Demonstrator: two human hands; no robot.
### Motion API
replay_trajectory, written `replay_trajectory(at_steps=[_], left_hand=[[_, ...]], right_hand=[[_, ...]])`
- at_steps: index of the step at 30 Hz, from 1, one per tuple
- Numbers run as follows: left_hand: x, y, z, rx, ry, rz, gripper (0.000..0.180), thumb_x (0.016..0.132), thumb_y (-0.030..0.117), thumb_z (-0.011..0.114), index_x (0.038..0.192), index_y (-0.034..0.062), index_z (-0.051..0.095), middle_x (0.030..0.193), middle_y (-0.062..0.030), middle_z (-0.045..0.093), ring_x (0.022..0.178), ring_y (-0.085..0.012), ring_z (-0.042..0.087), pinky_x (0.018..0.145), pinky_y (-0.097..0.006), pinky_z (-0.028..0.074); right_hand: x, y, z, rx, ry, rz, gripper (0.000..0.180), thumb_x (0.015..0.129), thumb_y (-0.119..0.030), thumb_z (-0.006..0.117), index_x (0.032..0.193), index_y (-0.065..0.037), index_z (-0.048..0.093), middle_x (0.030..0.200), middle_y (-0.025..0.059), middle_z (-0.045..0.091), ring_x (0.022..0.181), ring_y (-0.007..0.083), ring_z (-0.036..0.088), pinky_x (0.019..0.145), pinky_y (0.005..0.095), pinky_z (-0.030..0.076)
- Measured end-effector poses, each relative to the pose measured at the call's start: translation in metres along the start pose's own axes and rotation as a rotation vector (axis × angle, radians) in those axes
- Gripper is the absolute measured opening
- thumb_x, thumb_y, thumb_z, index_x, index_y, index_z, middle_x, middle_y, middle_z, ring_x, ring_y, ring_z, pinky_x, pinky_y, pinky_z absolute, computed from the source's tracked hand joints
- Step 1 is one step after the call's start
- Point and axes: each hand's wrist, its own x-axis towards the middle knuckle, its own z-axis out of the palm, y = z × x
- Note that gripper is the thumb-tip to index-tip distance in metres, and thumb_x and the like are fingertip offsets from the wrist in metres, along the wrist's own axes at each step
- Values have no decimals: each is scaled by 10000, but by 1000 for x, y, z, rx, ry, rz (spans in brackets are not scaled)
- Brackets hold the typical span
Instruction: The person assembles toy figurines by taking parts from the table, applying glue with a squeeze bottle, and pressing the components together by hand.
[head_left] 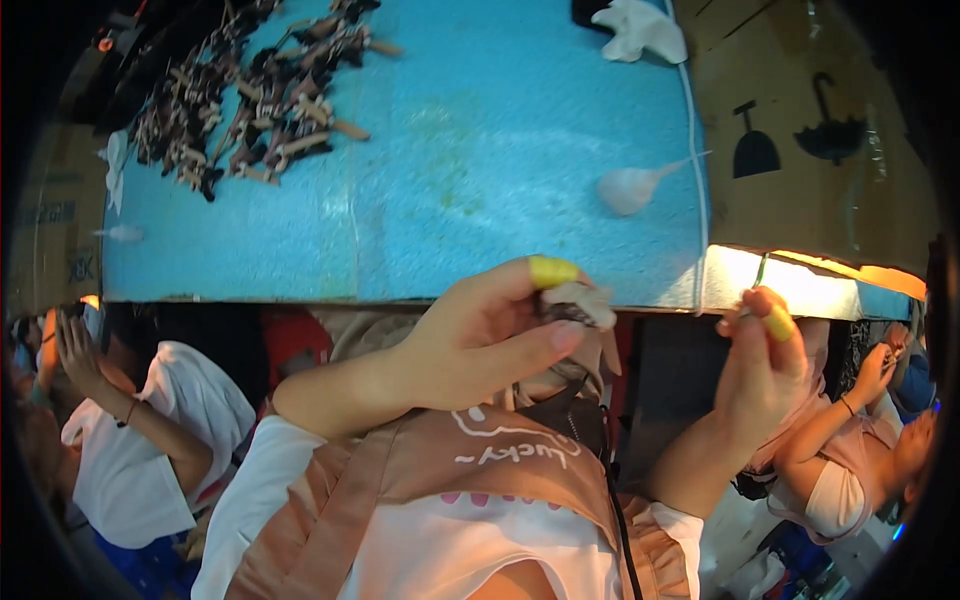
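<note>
My left hand [490, 325] is raised at the near edge of the blue work surface, a yellow cover on one finger. Its thumb and fingers pinch a small doll-like figure [590, 303], pale grey and dark, partly hidden by the fingers. Farther right, my right hand [765, 360] is held up with its fingertips pressed together round a thin greenish stick [762, 268], whose tip points away from me. Yellow covering shows on a finger of that hand too. The hands are well apart.
On the blue surface [430, 190], many small figures [270, 100] lie heaped at the far left. A white bulb bottle [628, 190] with a thin nozzle rests at right, near a white cord [695, 150]. Cardboard [790, 110] stands beyond. People sit at both sides.
</note>
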Motion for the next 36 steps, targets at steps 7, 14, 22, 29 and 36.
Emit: replay_trajectory(at_steps=[7,14,22,29,36], left_hand=[[-4,2,-7,491,-94,59,303,791,29,587,1077,-19,500,921,-51,516,813,-90,511,664,-197,433],[-8,-3,-15,538,-70,72,281,782,63,616,1035,-24,529,887,-55,502,713,-77,524,568,-182,438],[-8,-6,-15,459,-16,73,264,790,66,610,1022,-28,524,899,-63,513,736,-91,533,591,-195,451],[-8,-5,-15,729,20,217,287,747,136,660,973,-11,561,799,-78,531,675,-144,521,560,-233,413],[-4,-3,-14,806,2,268,301,735,153,669,965,-11,564,775,-89,530,643,-170,507,537,-253,398]], right_hand=[[-24,-1,71,213,-142,46,189,719,95,588,900,42,591,911,133,583,761,154,573,673,238,470],[-30,-5,74,124,-245,67,152,725,85,588,869,35,589,895,149,591,785,193,585,687,263,475],[-44,1,84,-148,-154,-266,227,715,70,615,921,11,540,899,157,566,793,226,577,690,292,476],[-43,8,80,-51,-125,-243,206,713,82,615,875,4,514,898,131,538,810,210,538,674,281,467],[-40,11,70,-211,-239,-377,270,665,122,626,864,-16,506,854,114,541,739,203,532,654,290,465]])
